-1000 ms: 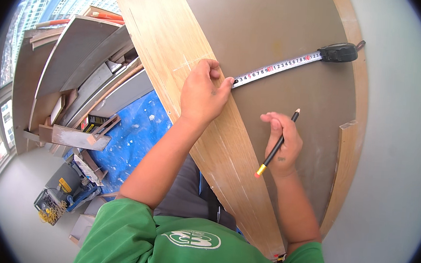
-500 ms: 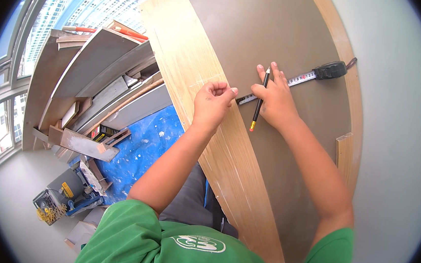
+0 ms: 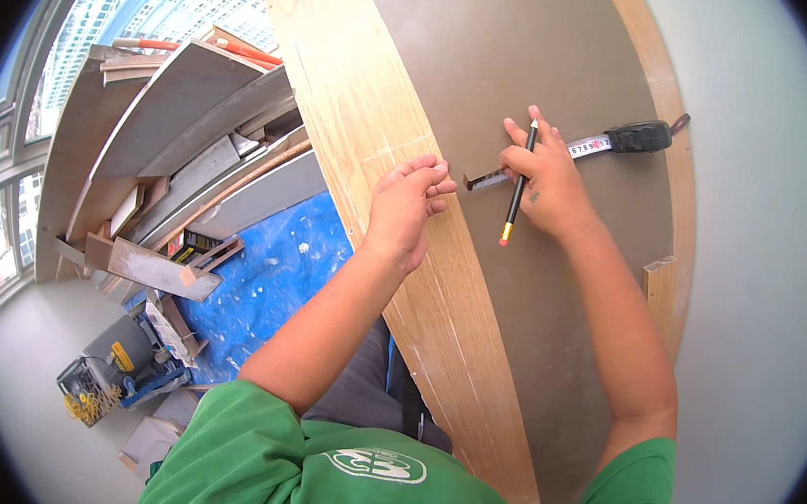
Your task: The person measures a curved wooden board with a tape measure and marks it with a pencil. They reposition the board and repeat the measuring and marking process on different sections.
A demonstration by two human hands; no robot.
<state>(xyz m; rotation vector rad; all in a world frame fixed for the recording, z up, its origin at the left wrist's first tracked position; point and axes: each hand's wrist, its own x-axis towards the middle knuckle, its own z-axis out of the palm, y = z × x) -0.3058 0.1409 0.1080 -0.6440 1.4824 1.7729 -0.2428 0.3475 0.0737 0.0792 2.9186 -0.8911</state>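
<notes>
A black pencil (image 3: pixel 515 204) with a yellow band and a pink eraser is gripped between the fingers of my right hand (image 3: pixel 551 186), its sharpened end pointing away from me. The same hand lies across the drawn-out blade of a black tape measure (image 3: pixel 640 137), hiding part of it. The blade's hooked end (image 3: pixel 473 182) sticks out to the left of that hand, over a brown panel (image 3: pixel 495 51). My left hand (image 3: pixel 403 209) is over a pale wood board (image 3: pixel 337 67) at the panel's left edge. Its fingers are loosely bent and apart, holding nothing visible, clear of the hook.
A small wood block (image 3: pixel 659 286) sits by the panel's right strip. Several boards and offcuts (image 3: pixel 172 125) lean beneath the window at left. Blue sheeting (image 3: pixel 274 275) covers the floor, with a grey machine (image 3: pixel 116 353) beside it. A pale wall (image 3: pixel 758 327) stands at right.
My left hand has come away from the tape's hook and its fingers have loosened. My right hand, with the pencil, has shifted slightly right, and the tape's end has moved right from the wood board.
</notes>
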